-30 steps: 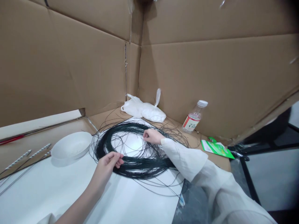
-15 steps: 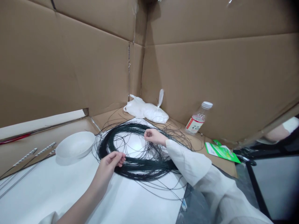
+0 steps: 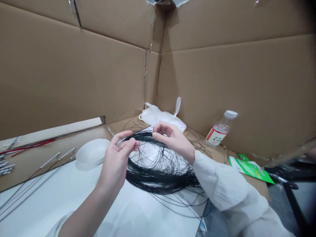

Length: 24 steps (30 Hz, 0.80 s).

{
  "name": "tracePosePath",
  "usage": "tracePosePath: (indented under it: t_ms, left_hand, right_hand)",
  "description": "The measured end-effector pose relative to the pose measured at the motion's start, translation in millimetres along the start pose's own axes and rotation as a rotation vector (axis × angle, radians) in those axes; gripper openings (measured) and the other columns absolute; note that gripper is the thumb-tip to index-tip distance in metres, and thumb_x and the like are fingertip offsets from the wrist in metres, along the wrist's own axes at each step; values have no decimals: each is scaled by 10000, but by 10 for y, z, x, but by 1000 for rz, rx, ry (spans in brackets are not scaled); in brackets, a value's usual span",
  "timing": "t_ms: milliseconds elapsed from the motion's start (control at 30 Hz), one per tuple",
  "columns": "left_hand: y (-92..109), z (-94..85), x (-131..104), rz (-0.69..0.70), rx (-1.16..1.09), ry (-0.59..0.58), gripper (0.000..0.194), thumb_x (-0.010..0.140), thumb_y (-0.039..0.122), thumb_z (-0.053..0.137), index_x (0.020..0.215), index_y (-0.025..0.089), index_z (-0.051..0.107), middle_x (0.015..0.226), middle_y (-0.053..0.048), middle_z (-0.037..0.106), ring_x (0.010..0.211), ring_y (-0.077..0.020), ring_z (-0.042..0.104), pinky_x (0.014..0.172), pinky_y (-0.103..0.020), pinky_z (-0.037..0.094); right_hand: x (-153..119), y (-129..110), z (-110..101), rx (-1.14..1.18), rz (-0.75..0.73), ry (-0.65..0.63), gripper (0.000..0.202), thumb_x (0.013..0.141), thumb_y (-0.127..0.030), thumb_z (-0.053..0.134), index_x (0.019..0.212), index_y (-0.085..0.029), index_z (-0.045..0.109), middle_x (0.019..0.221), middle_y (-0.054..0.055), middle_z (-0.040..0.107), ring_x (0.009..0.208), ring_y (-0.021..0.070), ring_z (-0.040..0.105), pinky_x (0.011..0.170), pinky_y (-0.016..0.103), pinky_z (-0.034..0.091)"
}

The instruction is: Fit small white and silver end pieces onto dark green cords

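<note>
A large coil of thin black wire lies on the white tabletop, many loose strands crossing its middle and straying past its edges. Over the coil's left side is my left hand, its thumb against the curled fingers and the index finger lifted. My right hand hovers above the far side of the coil, fingers curled towards the thumb. Anything thin pinched in either hand is too fine to make out. The two hands are apart, fingertips facing each other.
Left of the coil stands a white bowl, with striped-ended wire rods beside it. Behind are a knotted white plastic bag and cardboard walls. A bottle, a green packet and scissors lie rightward.
The view has swung a little left. My left hand has risen and its index finger has lifted away from the thumb. My hands are closer together, the right one turned with its fingers less tightly curled.
</note>
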<state>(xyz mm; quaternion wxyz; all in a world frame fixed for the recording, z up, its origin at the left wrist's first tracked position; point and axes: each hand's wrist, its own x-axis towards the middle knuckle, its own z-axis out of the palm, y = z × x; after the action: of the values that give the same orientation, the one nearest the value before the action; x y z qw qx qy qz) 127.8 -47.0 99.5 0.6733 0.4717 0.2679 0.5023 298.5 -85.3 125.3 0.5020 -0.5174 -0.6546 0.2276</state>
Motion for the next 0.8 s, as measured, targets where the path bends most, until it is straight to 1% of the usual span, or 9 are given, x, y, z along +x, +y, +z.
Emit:
tracePosePath:
  t_ms: [67,133,200,300,367,433,500,633,800]
  left_hand:
    - [69,94,11,12,-1,-9,253,736,270,642,951,142,604,831,-48,674,747,-95,581,763,-211,444]
    - [120,166,-8,14,8,-37,246,733,277,644,934,136,622,930,-68,670,844,-124,590,814,-236,439]
    - [149,211,-43,45,48,-49,246,722,282,657,926,147,632,883,-56,676,841,-133,593,796,-240,441]
    - [145,233,-82,117,128,1,201,710,317,664,835,160,651,706,-8,641,714,-105,565,691,-212,432]
    - [118,229,-84,122,164,11,199,708,341,661,813,172,657,721,0,622,730,-107,548,686,-215,417]
    - [85,224,-73,102,202,-3,202,703,356,662,804,181,661,772,-6,615,808,-133,545,737,-238,407]
    - [55,229,-58,93,244,-14,202,703,366,659,798,188,663,753,-5,598,845,-152,537,776,-261,399]
    - [3,275,-32,135,237,-12,187,707,367,654,795,202,661,700,4,566,819,-154,531,788,-278,404]
    - [-51,304,2,219,284,-2,193,722,371,629,807,199,650,748,-12,594,776,-155,531,743,-281,422]
  right_hand:
    - [8,-74,11,35,-41,23,71,777,-217,537,757,-156,508,736,-4,501,692,94,473,647,239,376]
    - [8,-125,28,73,-73,47,69,783,-216,536,766,-159,502,746,-4,500,705,95,477,664,243,385]
    - [6,-169,48,105,-97,62,71,787,-218,538,767,-162,500,750,-4,498,710,95,480,671,246,393]
    - [5,-239,81,129,-131,86,65,789,-211,542,763,-164,506,750,-5,497,707,93,482,671,245,401]
    - [7,-283,105,135,-152,103,57,784,-200,548,759,-163,513,746,-6,500,699,91,483,665,244,403]
    - [9,-317,132,136,-165,115,52,773,-189,559,753,-162,520,733,-8,505,687,90,482,652,242,404]
    - [12,-331,162,137,-168,125,51,763,-179,568,743,-161,525,715,-12,508,675,88,481,634,236,401]
    - [27,-316,205,166,-148,141,48,766,-180,566,741,-162,529,705,-15,511,663,85,480,610,227,397]
    - [21,-271,224,169,-135,184,70,790,-231,550,766,-177,513,735,-10,508,682,93,486,638,234,409]
